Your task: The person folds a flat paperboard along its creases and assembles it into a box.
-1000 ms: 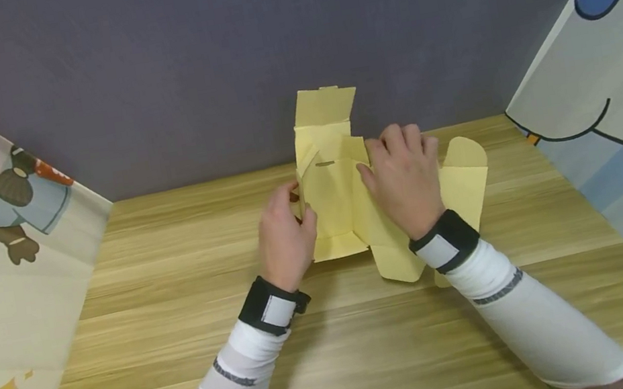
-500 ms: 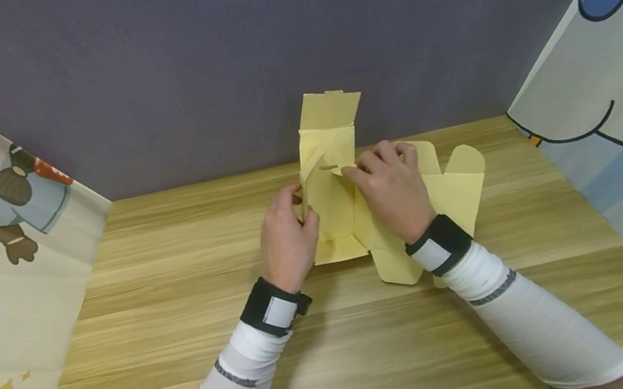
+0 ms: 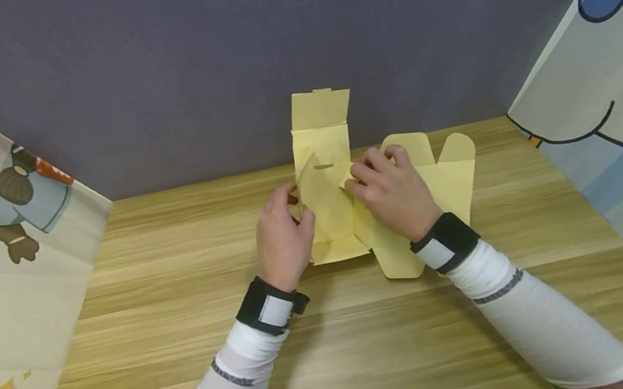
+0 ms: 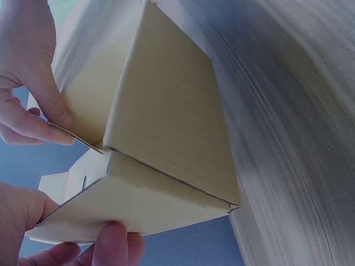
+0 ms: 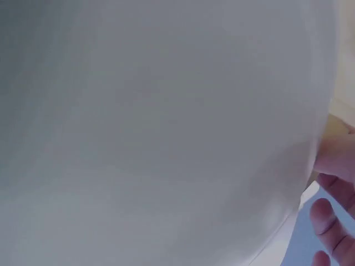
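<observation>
1 pale-yellow carton point(image 3: 331, 208), part-folded, on 1 wood-grain bench point(image 3: 172, 244); 1 slot shows in it, w/ 1 end flap raised at its far end. Flat panels spread to carton's R, w/ 2 rounded tabs on the far edge & 1 tab on the near edge. 2 hands on it: L hand point(image 3: 284, 236) at carton's L wall, grip narrow, thumb & fingers pinching that wall; R hand point(image 3: 394, 198) at carton's R side, over the flat panels, grip narrow, pinching 1 small flap. 2 black wristbands point(image 3: 444, 243) & 2 white sleeves point(image 3: 541, 314) nearer than carton. Behind carton, 1 dark wall point(image 3: 206, 68).
</observation>
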A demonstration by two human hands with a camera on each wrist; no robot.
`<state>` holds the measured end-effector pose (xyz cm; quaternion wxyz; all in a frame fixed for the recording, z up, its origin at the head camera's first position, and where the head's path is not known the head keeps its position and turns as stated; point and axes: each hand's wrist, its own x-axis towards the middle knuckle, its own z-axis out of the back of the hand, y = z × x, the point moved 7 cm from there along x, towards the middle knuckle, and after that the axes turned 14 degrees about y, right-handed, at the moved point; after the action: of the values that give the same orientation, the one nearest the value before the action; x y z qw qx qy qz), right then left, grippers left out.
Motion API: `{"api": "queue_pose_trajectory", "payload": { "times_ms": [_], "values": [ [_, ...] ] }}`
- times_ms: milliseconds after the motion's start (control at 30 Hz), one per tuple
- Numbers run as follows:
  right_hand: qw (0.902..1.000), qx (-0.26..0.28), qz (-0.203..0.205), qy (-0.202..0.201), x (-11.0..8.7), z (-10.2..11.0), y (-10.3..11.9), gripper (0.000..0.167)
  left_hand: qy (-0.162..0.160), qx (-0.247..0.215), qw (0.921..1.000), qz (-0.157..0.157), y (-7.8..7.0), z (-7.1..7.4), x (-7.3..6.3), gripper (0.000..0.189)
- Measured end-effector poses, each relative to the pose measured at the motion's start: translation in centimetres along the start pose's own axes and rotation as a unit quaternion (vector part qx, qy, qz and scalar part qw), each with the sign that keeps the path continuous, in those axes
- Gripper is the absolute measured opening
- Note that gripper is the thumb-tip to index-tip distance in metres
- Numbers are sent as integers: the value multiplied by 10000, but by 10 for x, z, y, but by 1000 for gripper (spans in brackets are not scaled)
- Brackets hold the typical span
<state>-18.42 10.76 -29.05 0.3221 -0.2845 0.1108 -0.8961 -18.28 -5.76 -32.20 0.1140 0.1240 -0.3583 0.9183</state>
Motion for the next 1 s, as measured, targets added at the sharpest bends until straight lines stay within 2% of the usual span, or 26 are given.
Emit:
{"api": "queue_pose_trajectory", "payload": {
  "times_ms": [267, 567, 667, 800, 1000],
  "values": [
    [9989, 358, -307, -87, 3, 2, -2, 24, -45, 213, 9998, -32, -2, -1, 0, 39],
    [9952, 710, -644, -215, 15, 10, -7, 17, -124, 487, 9986, -142, -3, -4, 0, 38],
    [9947, 706, -685, -303, 18, 14, -8, 21, -153, 487, 9985, -195, -5, -4, -1, 38],
    [9948, 682, -614, -434, 26, 22, -6, 31, -147, 559, 9981, -215, -6, -5, -1, 38],
    [9988, 197, -184, -413, 39, 31, 6, 25, -54, 675, 9975, -203, -9, -7, -1, 40]
  ]
}}
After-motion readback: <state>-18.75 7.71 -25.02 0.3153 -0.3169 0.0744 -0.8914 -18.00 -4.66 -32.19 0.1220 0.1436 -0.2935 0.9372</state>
